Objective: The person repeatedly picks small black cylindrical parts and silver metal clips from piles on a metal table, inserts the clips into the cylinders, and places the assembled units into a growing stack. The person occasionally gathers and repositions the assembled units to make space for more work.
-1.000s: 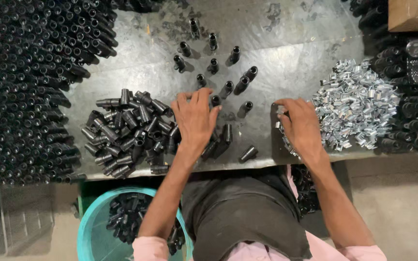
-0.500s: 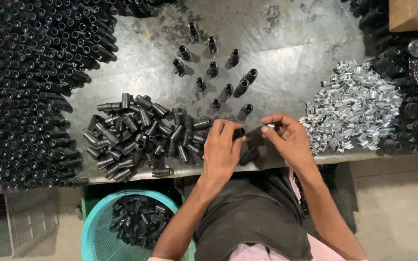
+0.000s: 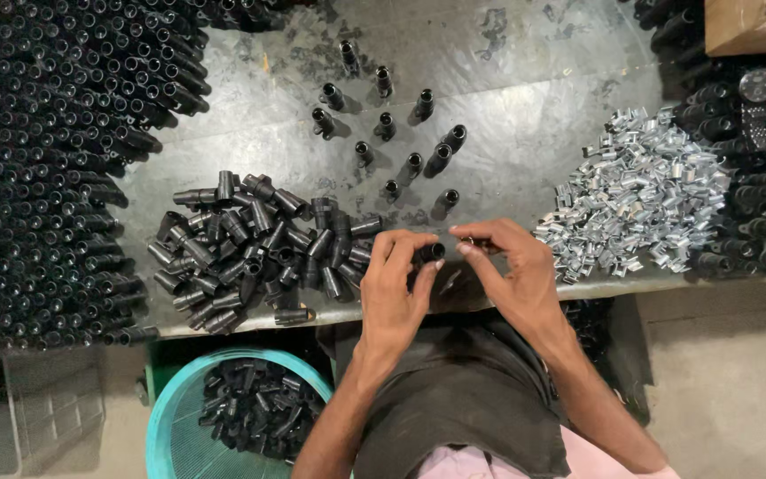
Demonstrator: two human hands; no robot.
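Right now our left hand (image 3: 396, 288) pinches a black tube (image 3: 430, 253) at the bench's six o'clock edge, while our right hand (image 3: 514, 277) grips a small metal clip (image 3: 470, 240) (barely visible) just beside it; loose tubes (image 3: 250, 248) lie at nine o'clock, clips (image 3: 640, 195) at three.

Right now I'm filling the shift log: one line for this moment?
left hand: holds black tube | right hand: pinches small metal clip | tube pile left | clip pile right

grey metal table (image 3: 525, 80) carries black tubes (image 3: 250, 248) (piled) and silver clips (image 3: 640, 200).
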